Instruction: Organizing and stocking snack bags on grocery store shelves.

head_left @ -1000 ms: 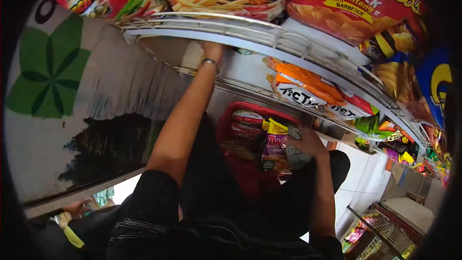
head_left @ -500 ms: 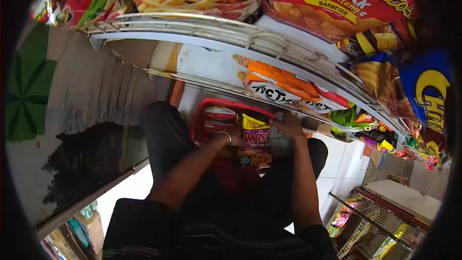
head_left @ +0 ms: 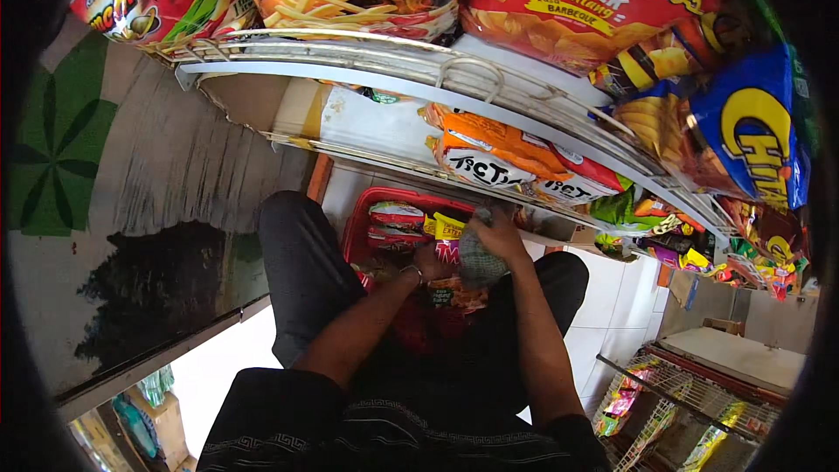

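Observation:
A purple and yellow snack packet (head_left: 447, 229) stands upright between my knees, in front of a red basket (head_left: 353, 225). My left hand (head_left: 428, 266), a bracelet at its wrist, grips the packet's left side and covers part of its front. A grey cloth (head_left: 479, 264) is bunched in my right hand (head_left: 500, 238), whose fingers close on its upper part. This cloth lies against the right side of the packet and hides that edge. Inside the basket, red and white snack packets (head_left: 395, 225) lie stacked beside my left hand.
Wire shelves (head_left: 454, 70) curve across just ahead. Large red snack bags (head_left: 568, 9) and a blue bag (head_left: 756, 131) fill the upper one; orange and white packets (head_left: 494, 157) lie below. A stained board (head_left: 188, 166) stands at left, a wire rack (head_left: 673, 402) at lower right.
My right hand has brought the cloth leftward and down over the packet's right side. My left hand has shifted a little right, covering more of the packet's front. The view has shifted slightly.

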The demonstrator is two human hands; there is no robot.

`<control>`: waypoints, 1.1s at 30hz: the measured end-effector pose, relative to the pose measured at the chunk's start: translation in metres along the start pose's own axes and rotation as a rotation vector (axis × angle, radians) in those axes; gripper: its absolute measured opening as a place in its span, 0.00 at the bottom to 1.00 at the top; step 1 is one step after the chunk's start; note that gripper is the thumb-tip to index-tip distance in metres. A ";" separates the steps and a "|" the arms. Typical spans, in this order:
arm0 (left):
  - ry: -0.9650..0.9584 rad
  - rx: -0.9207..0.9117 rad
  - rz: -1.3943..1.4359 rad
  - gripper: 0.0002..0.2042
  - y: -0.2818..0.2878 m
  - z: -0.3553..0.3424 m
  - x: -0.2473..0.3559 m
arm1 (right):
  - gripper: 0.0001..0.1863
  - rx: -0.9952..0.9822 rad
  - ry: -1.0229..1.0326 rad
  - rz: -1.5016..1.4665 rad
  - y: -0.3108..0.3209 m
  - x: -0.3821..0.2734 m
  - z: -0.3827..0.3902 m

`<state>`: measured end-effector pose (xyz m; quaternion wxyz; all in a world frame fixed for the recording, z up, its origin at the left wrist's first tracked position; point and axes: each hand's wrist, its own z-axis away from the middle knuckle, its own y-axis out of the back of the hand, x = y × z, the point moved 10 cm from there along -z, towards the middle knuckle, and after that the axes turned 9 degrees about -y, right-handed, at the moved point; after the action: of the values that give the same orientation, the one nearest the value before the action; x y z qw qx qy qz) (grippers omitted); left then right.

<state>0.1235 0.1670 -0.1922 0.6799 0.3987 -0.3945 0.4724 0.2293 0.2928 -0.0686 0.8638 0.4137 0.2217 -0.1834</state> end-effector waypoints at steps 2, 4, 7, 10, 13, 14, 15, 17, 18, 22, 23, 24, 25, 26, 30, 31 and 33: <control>-0.051 0.041 -0.340 0.40 0.008 -0.001 0.005 | 0.43 0.044 0.004 0.053 -0.004 -0.002 0.001; -0.322 0.230 -0.333 0.38 0.024 0.007 0.032 | 0.39 0.027 0.042 -0.053 -0.008 -0.007 0.004; 0.186 -0.042 -0.422 0.36 0.030 0.016 0.048 | 0.39 -0.039 0.149 0.032 0.003 -0.030 0.029; -0.182 0.031 -0.207 0.31 0.052 0.017 0.056 | 0.38 -0.164 0.058 -0.067 0.008 -0.064 0.049; -0.162 0.057 -0.095 0.29 0.081 0.037 0.154 | 0.32 0.210 0.129 -0.200 0.042 -0.077 0.075; -0.220 0.105 0.030 0.27 0.098 0.040 0.154 | 0.32 0.299 0.276 -0.216 0.044 -0.106 0.086; -0.268 0.146 0.162 0.26 0.112 0.045 0.147 | 0.31 0.386 0.414 -0.224 0.043 -0.127 0.098; -0.089 0.203 0.444 0.21 0.125 0.058 0.142 | 0.31 0.464 0.437 -0.070 0.039 -0.156 0.130; -0.018 0.155 0.589 0.21 0.118 0.059 0.135 | 0.31 0.529 0.500 -0.018 0.042 -0.163 0.142; 0.068 0.120 0.831 0.24 0.107 0.067 0.109 | 0.29 0.507 0.687 0.028 0.037 -0.172 0.161; 0.061 0.154 0.837 0.26 0.111 0.068 0.107 | 0.28 0.428 0.751 -0.031 0.032 -0.171 0.160; 0.067 0.041 0.805 0.28 0.109 0.065 0.107 | 0.28 0.394 0.779 -0.033 0.028 -0.168 0.159; 0.065 0.047 0.804 0.28 0.111 0.070 0.118 | 0.28 0.392 0.785 -0.034 0.028 -0.165 0.159; 0.057 0.031 0.752 0.29 0.111 0.077 0.142 | 0.28 0.402 0.827 -0.017 0.027 -0.165 0.162; -0.113 0.015 0.415 0.27 0.124 0.085 0.157 | 0.27 0.444 0.932 0.087 0.025 -0.181 0.183; -0.233 -0.062 0.275 0.32 0.127 0.079 0.143 | 0.26 0.486 0.940 0.128 0.020 -0.178 0.180; -0.284 -0.033 0.470 0.39 0.119 0.082 0.158 | 0.24 0.541 0.936 0.159 0.024 -0.174 0.180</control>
<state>0.0346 0.1717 0.0023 0.4960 0.3474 -0.5750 0.5502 0.1374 0.1870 0.1406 0.5469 0.6739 0.4955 0.0356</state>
